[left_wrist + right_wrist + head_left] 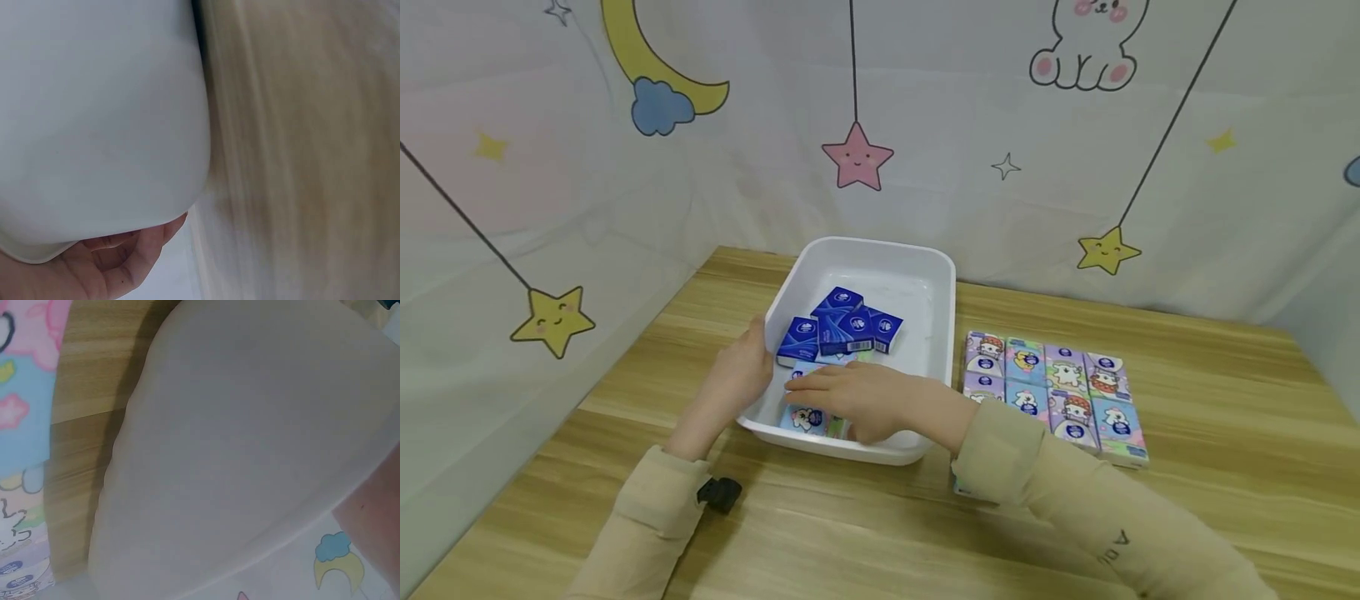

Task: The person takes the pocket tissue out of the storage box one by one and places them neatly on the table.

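A white plastic tub (942,317) stands on the wooden table, with tissue packs inside. My left hand (741,371) grips its left rim; in the left wrist view, that hand's fingers (134,262) curl at the edge below the tub's white wall (106,125). My right hand (865,398) reaches over the near rim, fingers stretched across light-blue cartoon tissue packs (805,421) at the tub's near end. Part of those packs is hidden beneath it. Several dark-blue tissue packs (844,325) lie loosely piled behind them. The right wrist view shows mostly the tub's outer wall (237,437).
Right of the tub, cartoon tissue packs (1067,375) lie side by side in rows on the table (1217,392); my right sleeve covers some of them. A printed cloth curtain (970,217) hangs behind the table and along its left side.
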### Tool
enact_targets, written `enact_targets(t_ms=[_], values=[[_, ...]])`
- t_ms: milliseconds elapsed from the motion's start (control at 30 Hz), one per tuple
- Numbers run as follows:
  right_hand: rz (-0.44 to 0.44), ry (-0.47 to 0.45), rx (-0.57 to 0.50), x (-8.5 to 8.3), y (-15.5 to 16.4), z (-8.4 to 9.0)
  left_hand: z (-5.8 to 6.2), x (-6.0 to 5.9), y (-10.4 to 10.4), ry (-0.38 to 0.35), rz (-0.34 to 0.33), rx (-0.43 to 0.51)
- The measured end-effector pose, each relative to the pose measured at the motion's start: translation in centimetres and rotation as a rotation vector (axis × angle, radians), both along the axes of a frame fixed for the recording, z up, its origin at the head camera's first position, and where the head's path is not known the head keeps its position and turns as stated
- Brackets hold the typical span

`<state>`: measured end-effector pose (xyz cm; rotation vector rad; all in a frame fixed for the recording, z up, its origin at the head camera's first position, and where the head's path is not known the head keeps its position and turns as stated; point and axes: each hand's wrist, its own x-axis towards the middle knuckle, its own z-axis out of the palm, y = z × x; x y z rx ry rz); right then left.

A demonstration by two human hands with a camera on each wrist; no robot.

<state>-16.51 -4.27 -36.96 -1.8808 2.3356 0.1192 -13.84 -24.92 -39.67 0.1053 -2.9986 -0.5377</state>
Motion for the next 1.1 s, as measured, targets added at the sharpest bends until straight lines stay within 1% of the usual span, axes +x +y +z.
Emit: enact_targets(t_ms=[133,367,533,733,900,1100], values=[[0.001,-0.017,0.029,-0.3,-0.6,-0.3,0.0,0.1,0.0,0.012,-0.004,-0.008],[0.023,-0.005,0.065,-0.5,-1.2,-1.1,0.1,0.1,0.1,0.024,-0.003,-0.013],[0.038,0.026,0.039,-0.4,-1.1,-1.6,0.0,0.0,0.1,0.031,-0.013,-0.02],[0.091,0.038,0.006,-0.4,-1.1,-1.7,0.0,0.0,0.2,0.033,-0.006,-0.015],[0.118,0.065,-0.015,-0.5,-1.1,-1.9,0.1,0.0,0.2,0.038,-0.001,-0.015],[0.129,0.07,-0.032,-0.6,-1.2,-2.0,0.1,0.0,0.2,0.007,0.014,-0.008]])
